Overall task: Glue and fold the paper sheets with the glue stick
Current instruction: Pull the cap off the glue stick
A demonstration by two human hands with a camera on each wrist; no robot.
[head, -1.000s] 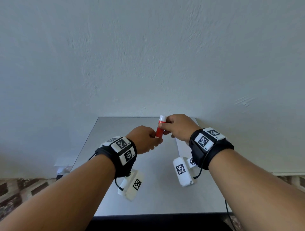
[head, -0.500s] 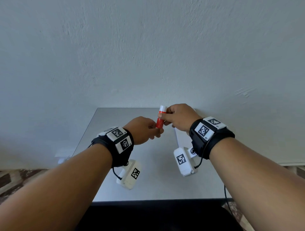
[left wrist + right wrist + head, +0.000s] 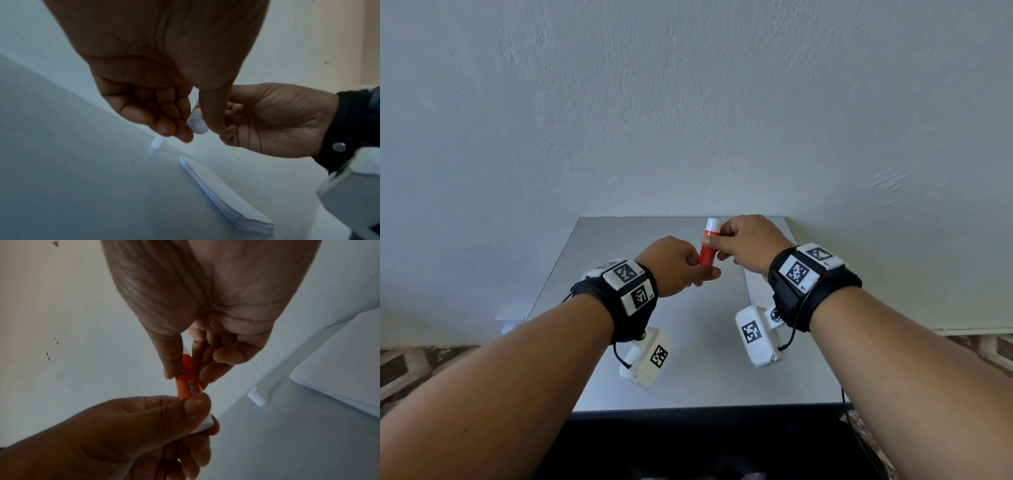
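Observation:
A red glue stick (image 3: 707, 255) with white ends stands nearly upright above the grey table (image 3: 688, 377), held between both hands. My left hand (image 3: 698, 270) pinches its white bottom end (image 3: 197, 124) with thumb and fingertips. Thumb and fingers of my right hand (image 3: 717, 248) grip the red upper body (image 3: 188, 386). A stack of white paper sheets (image 3: 226, 191) lies flat on the table at the right, partly hidden in the head view by my right wrist. A small white cap (image 3: 258, 396) lies on the table near the wall.
The table stands against a plain white wall (image 3: 688, 120). Its front edge (image 3: 705, 407) is close to my body, with dark space below. A patterned floor (image 3: 410, 370) shows to either side.
Both hands keep their hold on the glue stick in about the same spot. The head view has tipped a little, so the table's front edge sits higher in the picture.

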